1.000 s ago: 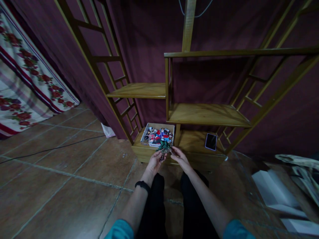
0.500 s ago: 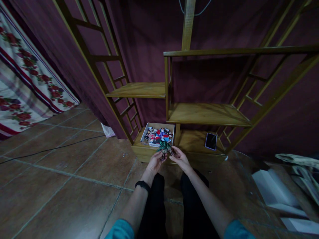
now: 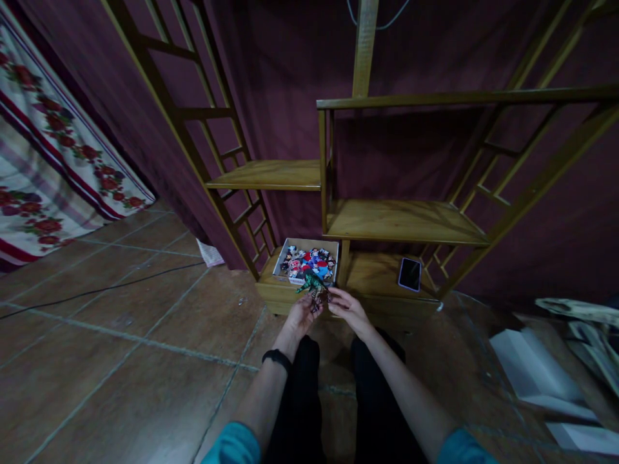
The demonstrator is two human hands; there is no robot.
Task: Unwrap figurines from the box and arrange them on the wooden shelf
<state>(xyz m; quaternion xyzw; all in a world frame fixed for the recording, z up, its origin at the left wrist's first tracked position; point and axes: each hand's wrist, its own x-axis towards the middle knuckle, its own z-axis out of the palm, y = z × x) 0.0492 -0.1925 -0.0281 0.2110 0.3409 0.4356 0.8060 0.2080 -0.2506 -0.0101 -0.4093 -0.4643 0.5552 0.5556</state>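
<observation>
A small green-and-brown figure [image 3: 313,282], its exact kind too small to make out, is held up in front of the shelf. Fingers of my left hand [image 3: 302,316] are closed on its lower part from the left. My right hand [image 3: 349,309] reaches in from the right, its thumb and fingertips bent at the figure's other side. Just behind the figure, a shallow white box [image 3: 276,264] rests on the low shelf, filled with several small colourful figures [image 3: 309,259] in red, blue, black and white.
The wooden display shelf [image 3: 406,222] has boards at several heights. A phone [image 3: 409,274] lies on its bottom board at right. White folded pieces [image 3: 536,367] lie on the floor at right. A black cable [image 3: 111,283] crosses the tiles near a floral cloth [image 3: 58,135].
The green figure has been turned between my hands, so its green part now points up and to the left. My right hand has shifted slightly; the box and phone stay in place.
</observation>
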